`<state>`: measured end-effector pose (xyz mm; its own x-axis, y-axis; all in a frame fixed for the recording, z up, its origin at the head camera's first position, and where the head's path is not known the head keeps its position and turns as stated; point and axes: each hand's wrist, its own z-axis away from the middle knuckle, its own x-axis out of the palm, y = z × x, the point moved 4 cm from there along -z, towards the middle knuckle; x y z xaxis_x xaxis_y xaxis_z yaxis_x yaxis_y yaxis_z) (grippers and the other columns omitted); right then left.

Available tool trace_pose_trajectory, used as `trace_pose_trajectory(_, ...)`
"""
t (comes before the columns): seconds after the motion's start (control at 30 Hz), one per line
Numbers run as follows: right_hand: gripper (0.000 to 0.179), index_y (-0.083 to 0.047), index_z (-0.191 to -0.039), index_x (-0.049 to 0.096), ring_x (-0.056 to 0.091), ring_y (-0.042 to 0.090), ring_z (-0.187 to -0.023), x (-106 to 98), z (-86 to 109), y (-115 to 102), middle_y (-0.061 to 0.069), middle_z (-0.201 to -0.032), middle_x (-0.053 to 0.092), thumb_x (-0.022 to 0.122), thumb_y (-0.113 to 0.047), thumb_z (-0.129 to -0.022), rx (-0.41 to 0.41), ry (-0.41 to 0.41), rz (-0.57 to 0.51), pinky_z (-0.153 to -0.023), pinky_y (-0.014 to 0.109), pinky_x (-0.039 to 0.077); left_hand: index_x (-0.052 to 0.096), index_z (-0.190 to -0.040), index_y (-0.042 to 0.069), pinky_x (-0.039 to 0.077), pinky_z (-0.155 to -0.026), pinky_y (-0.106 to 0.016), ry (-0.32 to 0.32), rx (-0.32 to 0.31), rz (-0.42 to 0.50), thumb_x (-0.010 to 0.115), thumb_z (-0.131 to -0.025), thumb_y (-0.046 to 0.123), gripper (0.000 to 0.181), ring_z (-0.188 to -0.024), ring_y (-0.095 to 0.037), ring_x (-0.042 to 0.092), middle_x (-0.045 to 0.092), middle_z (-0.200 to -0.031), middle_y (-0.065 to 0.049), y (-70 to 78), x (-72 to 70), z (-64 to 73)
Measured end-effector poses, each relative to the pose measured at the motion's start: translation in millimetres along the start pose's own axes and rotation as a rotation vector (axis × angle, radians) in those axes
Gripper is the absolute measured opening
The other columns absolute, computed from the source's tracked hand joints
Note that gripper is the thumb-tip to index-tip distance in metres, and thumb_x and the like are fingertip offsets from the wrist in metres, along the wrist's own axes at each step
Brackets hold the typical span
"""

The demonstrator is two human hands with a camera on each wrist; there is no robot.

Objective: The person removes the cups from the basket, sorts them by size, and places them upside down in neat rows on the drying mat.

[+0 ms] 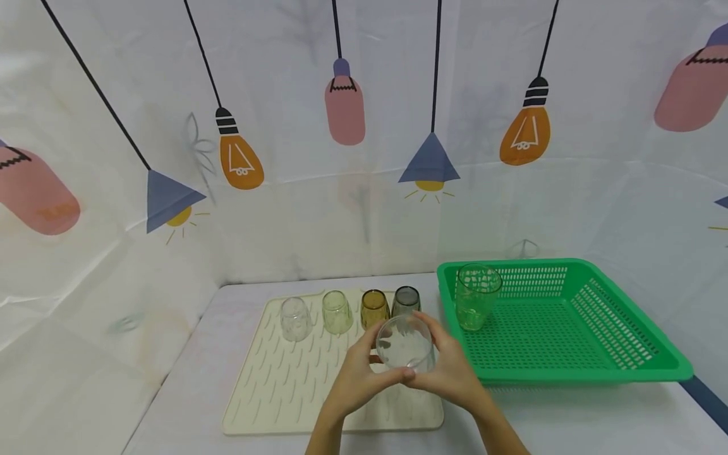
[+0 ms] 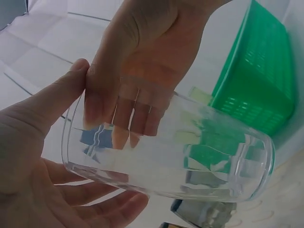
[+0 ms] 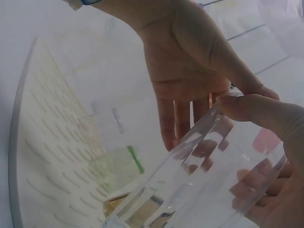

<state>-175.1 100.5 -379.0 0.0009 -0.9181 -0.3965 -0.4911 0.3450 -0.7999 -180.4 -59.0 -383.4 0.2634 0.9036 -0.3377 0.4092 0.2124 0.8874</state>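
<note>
Both hands hold a large clear drinking glass (image 1: 405,344) between them, above the front right part of a cream ribbed drying mat (image 1: 284,392). The left hand (image 1: 359,373) has its thumb and fingers around the glass's left side. From the right, the right hand (image 1: 455,370) grips it likewise, and the two thumbs meet at the near end. In the left wrist view the clear glass (image 2: 190,152) lies tilted on its side, with fingers showing through its wall. Behind it on the mat stands a small grey glass (image 1: 406,299), partly hidden.
Along the mat's back also stand a clear glass (image 1: 296,321), a pale green glass (image 1: 337,313) and an amber glass (image 1: 374,308). To the right sits a green plastic basket (image 1: 637,316) with a tall green-looking glass (image 1: 476,300) at its left. A patterned sheet (image 1: 296,221) hangs behind.
</note>
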Motion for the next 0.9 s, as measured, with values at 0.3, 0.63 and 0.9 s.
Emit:
trace_pose_trajectory(0.3, 0.086, 0.005, -0.132, 0.045, 0.057, 0.035, -0.108, 13.3, 2.4, -5.3, 0.02, -0.125, 0.055, 0.085, -0.01, -0.058, -0.079, 0.015, 0.172, -0.081, 0.049, 0.053, 0.037, -0.139, -0.002, 0.054, -0.08, -0.039, 0.004, -0.039, -0.178, 0.079, -0.073, 0.037, 0.088, -0.105, -0.03, 0.059, 0.054, -0.126, -0.019, 7.5, 1.4, -0.8)
trace_pose_trajectory(0.63, 0.09, 0.005, -0.133, 0.044, 0.053, 0.029, -0.114, 25.2, 6.9, -13.0, 0.015, -0.126, 0.055, 0.087, -0.015, -0.055, -0.243, 0.011, 0.351, -0.087, 0.047, 0.051, 0.051, -0.127, -0.002, 0.055, -0.071, -0.029, 0.093, -0.004, -0.333, 0.082, -0.065, 0.042, 0.081, -0.091, -0.029, 0.065, 0.062, -0.113, -0.014, 12.5, -2.3, 0.9)
trace_pose_trajectory(0.9, 0.101, -0.001, -0.143, 0.035, 0.048, 0.037, -0.121, 17.1, 9.7, -7.7, 0.016, -0.134, 0.051, 0.088, -0.03, -0.062, -0.195, -0.054, 0.293, -0.089, 0.057, 0.047, 0.055, -0.12, 0.002, 0.057, -0.064, -0.028, 0.112, -0.031, -0.113, 0.083, -0.067, 0.028, 0.065, -0.095, -0.036, 0.064, 0.061, -0.113, -0.015, 3.5, -8.2, 3.6)
